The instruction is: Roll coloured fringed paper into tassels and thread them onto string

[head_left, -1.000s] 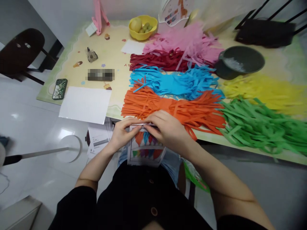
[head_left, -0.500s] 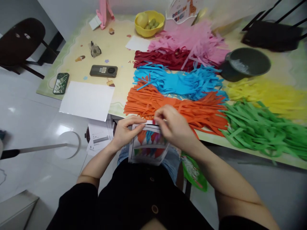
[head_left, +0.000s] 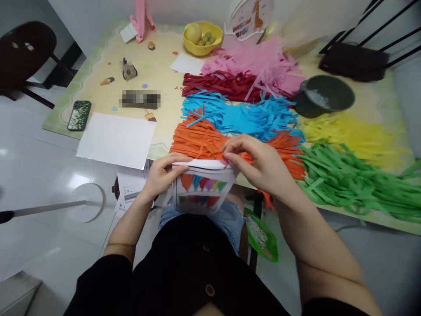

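Observation:
A clear-fronted packet (head_left: 197, 186) with a white top edge hangs at the table's front edge, over my lap. Its front shows a row of tassels in several colours. My left hand (head_left: 164, 173) pinches the top left corner between thumb and fingers. At the top right corner, the thumb and forefinger of my right hand (head_left: 255, 158) are closed on the packet's edge, where a small red bit shows. Just beyond the packet lies a bundle of orange paper strips (head_left: 197, 138), partly hidden by my right hand.
Behind lie blue (head_left: 240, 115), dark red (head_left: 217, 85) and pink strips (head_left: 246, 59); yellow (head_left: 351, 136) and green strips (head_left: 348, 184) are at right. A dark pot (head_left: 302, 103), a yellow fruit bowl (head_left: 200, 49), a white sheet (head_left: 115, 140) and a phone (head_left: 79, 116) share the table.
My right hand has slid rightward along the packet's top edge to its right corner. The top edge now shows straight and flat; my left hand still grips the left corner.

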The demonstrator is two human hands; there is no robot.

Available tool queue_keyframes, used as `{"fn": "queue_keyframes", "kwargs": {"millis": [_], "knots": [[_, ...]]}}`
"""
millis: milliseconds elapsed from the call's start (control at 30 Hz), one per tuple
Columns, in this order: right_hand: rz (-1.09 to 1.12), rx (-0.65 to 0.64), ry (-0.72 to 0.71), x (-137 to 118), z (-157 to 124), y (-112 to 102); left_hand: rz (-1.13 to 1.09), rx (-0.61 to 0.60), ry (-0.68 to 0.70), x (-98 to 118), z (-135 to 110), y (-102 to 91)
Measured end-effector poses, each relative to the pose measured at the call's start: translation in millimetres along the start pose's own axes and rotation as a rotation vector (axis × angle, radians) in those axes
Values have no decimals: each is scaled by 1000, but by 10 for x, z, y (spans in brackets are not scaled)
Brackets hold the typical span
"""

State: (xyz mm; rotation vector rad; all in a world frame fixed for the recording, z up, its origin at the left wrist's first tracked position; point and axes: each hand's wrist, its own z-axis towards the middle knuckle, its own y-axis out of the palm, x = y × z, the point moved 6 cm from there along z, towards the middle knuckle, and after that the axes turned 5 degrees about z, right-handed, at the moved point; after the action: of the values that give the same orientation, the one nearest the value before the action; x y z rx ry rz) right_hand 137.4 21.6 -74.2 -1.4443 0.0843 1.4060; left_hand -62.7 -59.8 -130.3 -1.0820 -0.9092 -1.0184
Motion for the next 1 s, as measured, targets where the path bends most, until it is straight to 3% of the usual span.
{"fn": "queue_keyframes", "kwargs": {"millis": [200,400,667,800,1000], "knots": [[97,-248,137,290,-242,111,30,-86,-86,-119,-72,261],[27,-218,148,544,-548,97,44,-95,-126,-278,-101,436],[-288,-298,-36,483,-612,101,98,-226,-160,-213,-56,587],[-417,-235,29,520,-644,71,94,-296,-203,-201,-58,638],[-332,-146,181,602,-673,71,105,-297,-184,-142,-7,666]]}}
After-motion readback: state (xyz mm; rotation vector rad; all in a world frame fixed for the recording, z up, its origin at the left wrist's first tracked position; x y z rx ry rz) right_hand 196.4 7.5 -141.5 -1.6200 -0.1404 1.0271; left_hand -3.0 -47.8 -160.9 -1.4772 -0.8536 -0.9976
